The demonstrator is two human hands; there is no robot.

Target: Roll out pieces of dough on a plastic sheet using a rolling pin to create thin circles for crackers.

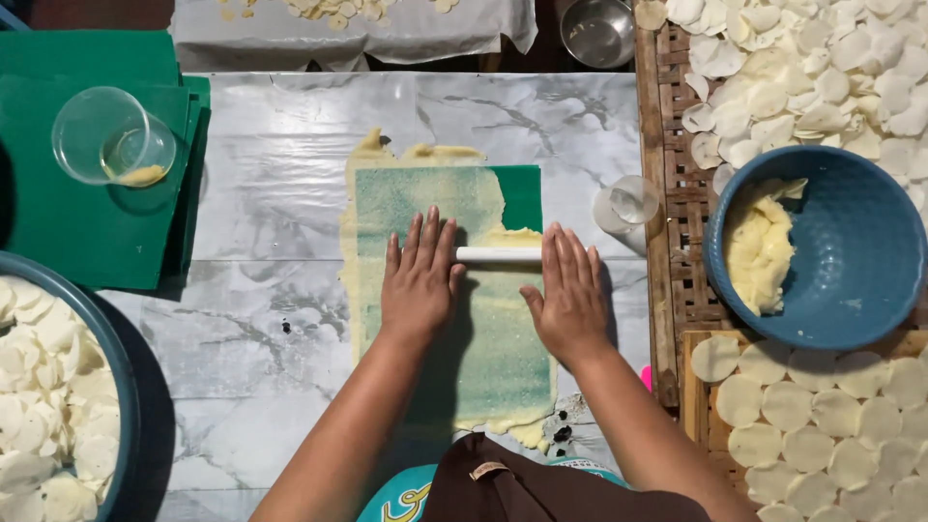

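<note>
Flat and open, left hand and right hand press palms-down on a white rolling pin, which lies across thin, pale yellow dough spread over a green sheet.

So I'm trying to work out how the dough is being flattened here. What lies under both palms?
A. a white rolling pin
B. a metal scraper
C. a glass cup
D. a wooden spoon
A: the left hand and right hand press flat on a thin white rolling pin, whose middle shows between them, across the yellow dough sheet on the green mat.
</note>
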